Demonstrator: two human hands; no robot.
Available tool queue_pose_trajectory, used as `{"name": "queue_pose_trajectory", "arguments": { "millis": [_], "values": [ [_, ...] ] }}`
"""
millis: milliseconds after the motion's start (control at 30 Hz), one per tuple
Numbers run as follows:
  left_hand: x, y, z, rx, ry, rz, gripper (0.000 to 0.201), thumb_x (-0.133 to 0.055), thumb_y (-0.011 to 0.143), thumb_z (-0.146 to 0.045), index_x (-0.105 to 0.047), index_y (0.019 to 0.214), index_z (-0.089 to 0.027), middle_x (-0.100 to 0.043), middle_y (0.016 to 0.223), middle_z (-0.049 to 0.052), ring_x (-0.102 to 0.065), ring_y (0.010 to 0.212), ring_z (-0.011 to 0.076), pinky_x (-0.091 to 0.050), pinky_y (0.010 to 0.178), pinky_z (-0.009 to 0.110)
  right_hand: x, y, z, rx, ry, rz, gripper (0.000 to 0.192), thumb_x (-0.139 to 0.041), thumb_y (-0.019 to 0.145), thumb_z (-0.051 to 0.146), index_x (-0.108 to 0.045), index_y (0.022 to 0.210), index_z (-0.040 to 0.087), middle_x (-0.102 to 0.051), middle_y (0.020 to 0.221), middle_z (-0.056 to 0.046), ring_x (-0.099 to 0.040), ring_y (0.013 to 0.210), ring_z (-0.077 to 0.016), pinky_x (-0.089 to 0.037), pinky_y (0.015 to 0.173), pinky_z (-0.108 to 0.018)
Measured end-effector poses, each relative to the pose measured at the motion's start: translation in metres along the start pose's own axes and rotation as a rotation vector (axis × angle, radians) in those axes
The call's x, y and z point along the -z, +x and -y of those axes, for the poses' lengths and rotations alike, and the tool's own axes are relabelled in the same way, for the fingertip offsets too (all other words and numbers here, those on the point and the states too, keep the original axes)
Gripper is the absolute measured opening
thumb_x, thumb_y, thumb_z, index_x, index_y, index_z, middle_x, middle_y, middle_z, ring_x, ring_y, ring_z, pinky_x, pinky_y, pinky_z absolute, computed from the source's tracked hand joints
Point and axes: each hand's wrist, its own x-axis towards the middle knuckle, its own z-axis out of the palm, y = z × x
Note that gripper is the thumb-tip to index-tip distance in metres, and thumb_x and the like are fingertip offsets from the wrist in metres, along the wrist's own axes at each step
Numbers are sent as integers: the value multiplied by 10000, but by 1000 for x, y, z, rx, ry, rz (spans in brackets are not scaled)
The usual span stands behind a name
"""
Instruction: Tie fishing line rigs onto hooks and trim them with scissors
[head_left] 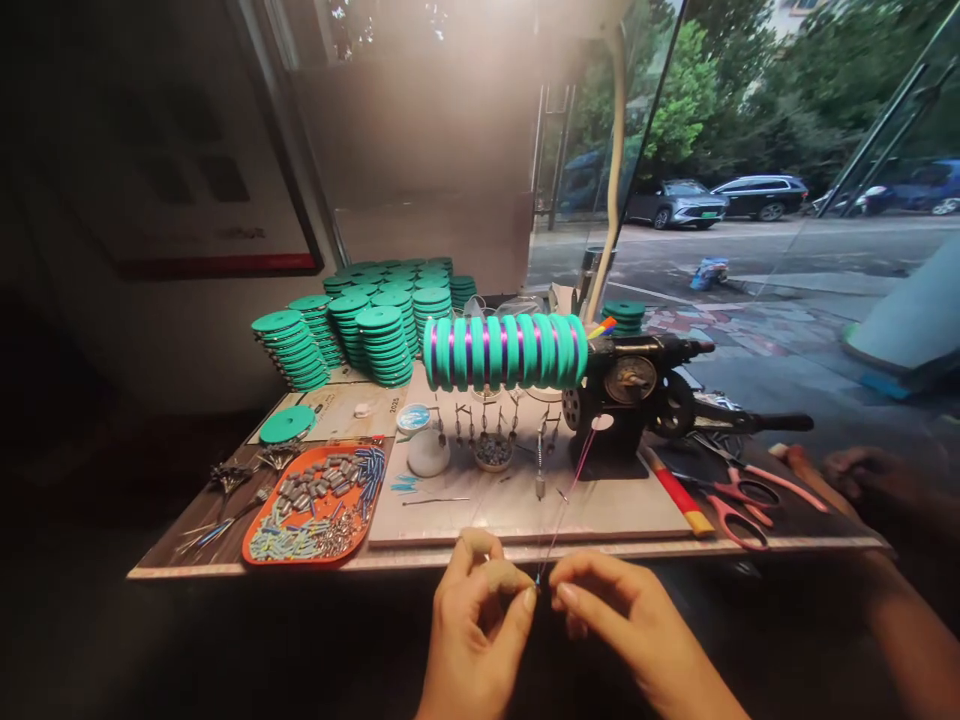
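Note:
My left hand (472, 625) and my right hand (626, 620) meet fingertip to fingertip just in front of the table's near edge. Between them they pinch a thin pink line (571, 490) with a tiny blue piece at the pinch. The line runs up and away to the black hand-crank winder (637, 395). On the winder's shaft sits a row of green spools (504, 352) wound with purple line.
Stacks of green spools (367, 325) fill the back left. An orange tray (315, 505) of small metal and blue parts lies at front left. Pink scissors (739, 495) and a red-and-yellow tool (679, 492) lie right. Another person's hand (862, 475) rests at far right.

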Motion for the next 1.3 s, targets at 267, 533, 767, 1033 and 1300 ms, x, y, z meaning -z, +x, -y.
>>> {"name": "queue_pose_trajectory", "arguments": {
  "millis": [267,533,767,1033,1300],
  "values": [
    [-3,0,-6,5,92,-7,157,-580,770,-259,-621,638,-186,-435,732,8,-472,690,147,-366,612,233,-6,12,-7,-40,257,25,264,-721,640,389,-615,655,148,-568,532,26,-511,515,-88,-407,554,-217],
    [-3,0,-8,-100,243,13,155,-541,785,-189,-619,650,-186,-446,720,15,-475,707,154,-379,641,244,-2,14,-3,-39,284,79,254,-704,669,363,-583,666,140,-546,535,35,-503,533,-81,-396,566,-215],
    [-6,-1,-7,-172,320,-23,134,-531,778,-123,-620,706,-192,-458,755,28,-477,725,164,-386,643,258,-2,16,3,-81,245,106,293,-697,635,395,-551,654,142,-521,548,36,-485,524,-87,-386,553,-226],
    [-8,0,-6,-29,210,-14,122,-547,777,-197,-615,675,-192,-441,743,13,-479,712,159,-376,645,248,-6,16,-2,-13,140,17,195,-669,651,294,-541,625,149,-469,550,54,-398,526,-69,-308,511,-200],
    [-8,1,-1,182,14,11,211,-596,753,-346,-597,636,-171,-398,763,3,-421,639,128,-316,537,231,-7,4,-21,-136,265,68,352,-711,628,456,-555,678,145,-576,553,13,-541,492,-95,-418,532,-217]
  ]
}}
